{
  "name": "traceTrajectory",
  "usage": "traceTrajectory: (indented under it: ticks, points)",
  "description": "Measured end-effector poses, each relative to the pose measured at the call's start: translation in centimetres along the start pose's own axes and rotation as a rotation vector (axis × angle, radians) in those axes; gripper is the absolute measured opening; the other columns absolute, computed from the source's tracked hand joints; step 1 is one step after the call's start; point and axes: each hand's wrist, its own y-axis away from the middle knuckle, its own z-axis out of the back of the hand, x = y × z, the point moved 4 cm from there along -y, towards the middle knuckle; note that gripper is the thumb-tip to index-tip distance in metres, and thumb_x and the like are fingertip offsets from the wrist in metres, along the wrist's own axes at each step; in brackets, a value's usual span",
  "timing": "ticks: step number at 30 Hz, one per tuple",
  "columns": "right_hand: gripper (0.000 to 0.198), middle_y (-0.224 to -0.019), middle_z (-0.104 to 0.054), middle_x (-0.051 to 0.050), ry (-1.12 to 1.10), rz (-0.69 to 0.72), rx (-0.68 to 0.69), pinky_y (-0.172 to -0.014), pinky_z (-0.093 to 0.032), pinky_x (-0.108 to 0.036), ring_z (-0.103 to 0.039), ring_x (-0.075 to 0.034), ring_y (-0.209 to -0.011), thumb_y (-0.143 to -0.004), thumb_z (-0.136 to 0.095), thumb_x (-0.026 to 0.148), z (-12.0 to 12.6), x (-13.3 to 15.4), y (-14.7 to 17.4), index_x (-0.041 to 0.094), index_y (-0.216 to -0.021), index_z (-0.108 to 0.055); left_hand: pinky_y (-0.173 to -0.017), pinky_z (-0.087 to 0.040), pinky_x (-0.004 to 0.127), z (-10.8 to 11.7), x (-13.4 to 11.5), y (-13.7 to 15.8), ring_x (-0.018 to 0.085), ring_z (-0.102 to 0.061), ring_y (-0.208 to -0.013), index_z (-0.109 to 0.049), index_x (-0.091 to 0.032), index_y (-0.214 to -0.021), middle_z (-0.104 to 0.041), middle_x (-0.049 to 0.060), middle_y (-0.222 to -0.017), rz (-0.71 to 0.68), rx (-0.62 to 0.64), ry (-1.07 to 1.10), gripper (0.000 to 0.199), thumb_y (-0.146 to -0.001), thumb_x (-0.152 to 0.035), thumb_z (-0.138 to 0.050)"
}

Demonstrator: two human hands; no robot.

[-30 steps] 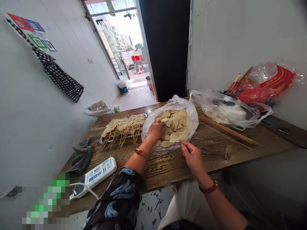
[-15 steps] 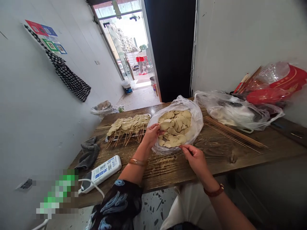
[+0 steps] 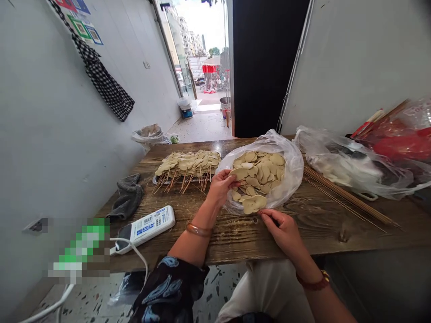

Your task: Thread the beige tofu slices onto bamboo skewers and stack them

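Note:
My left hand point(image 3: 221, 187) is closed, pinching a flat beige slice point(image 3: 239, 174) at the left side of a clear plastic bag point(image 3: 294, 166). A heap of similar slices point(image 3: 266, 169) fills this opened bag. Between thumb and fingers, my right hand point(image 3: 282, 229) grips the end of a thin wooden skewer point(image 3: 260, 211), most of which is hidden. Beige slices point(image 3: 254, 204) sit on that skewer at the bag's near edge. To the left, finished-looking skewers of slices point(image 3: 188, 162) lie piled on a tray point(image 3: 155, 180), their bare stick ends pointing towards me.
Loose wooden skewers point(image 3: 350, 197) lie to the right, beside another plastic bag point(image 3: 357, 168). A white power strip-like device point(image 3: 153, 226) with a cable and a grey cloth point(image 3: 126, 197) lie on the table's left. A red package point(image 3: 404, 146) stands at far right.
The view has shifted, so the table's things appear further right. My right hand has drawn the skewer and its slices slightly towards me. My left hand still pinches a slice.

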Motion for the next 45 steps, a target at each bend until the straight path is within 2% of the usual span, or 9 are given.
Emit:
traceTrajectory:
  ticks: [13,23,28,37,45]
  points:
    - [0.028,-0.091,-0.076,-0.006,0.044,-0.029,-0.018,-0.076,-0.053,-0.034,-0.070,-0.025,-0.085,-0.086,-0.054,0.038,0.1,0.2,-0.1,0.019,-0.090,-0.075,-0.062,-0.055,0.025,-0.7,-0.5,0.7,0.011,-0.062,-0.063,-0.062,-0.012,-0.078,-0.062,-0.001,-0.072,-0.078,-0.030,-0.107,0.035,-0.056,-0.031,-0.082]
    - [0.026,-0.086,-0.076,-0.005,0.104,0.016,-0.061,-0.074,-0.053,-0.033,-0.070,-0.024,-0.082,-0.087,-0.052,0.032,-0.1,0.2,-0.2,0.020,-0.089,-0.074,-0.069,-0.055,0.026,-1.1,-0.2,0.8,0.012,-0.064,-0.067,-0.064,-0.012,-0.077,-0.065,0.000,-0.072,-0.112,-0.026,-0.185,0.031,-0.059,-0.031,-0.080]
    - [0.026,-0.089,-0.076,-0.006,0.084,0.036,-0.080,-0.077,-0.053,-0.034,-0.071,-0.024,-0.083,-0.087,-0.051,0.031,0.0,0.4,-0.2,0.020,-0.090,-0.075,-0.068,-0.056,0.027,-1.6,0.6,0.9,0.013,-0.065,-0.066,-0.062,-0.012,-0.078,-0.068,0.002,-0.073,-0.026,0.051,-0.127,0.031,-0.060,-0.030,-0.080]
    - [0.024,-0.090,-0.077,-0.005,0.087,0.078,-0.083,-0.077,-0.056,-0.035,-0.072,-0.024,-0.083,-0.085,-0.055,0.031,-0.1,0.5,0.1,0.022,-0.090,-0.076,-0.054,-0.055,0.024,-0.9,0.7,0.9,0.017,-0.068,-0.059,-0.055,-0.012,-0.083,-0.066,0.002,-0.070,0.101,0.027,0.053,0.036,-0.058,-0.022,-0.080]
    - [0.023,-0.092,-0.077,-0.006,0.088,0.099,-0.087,-0.078,-0.057,-0.036,-0.072,-0.025,-0.085,-0.085,-0.056,0.032,0.0,0.6,0.2,0.023,-0.090,-0.077,-0.053,-0.056,0.026,-0.8,0.5,1.1,0.018,-0.068,-0.057,-0.053,-0.013,-0.081,-0.065,0.003,-0.065,0.181,-0.024,0.115,0.020,-0.071,-0.015,-0.070]
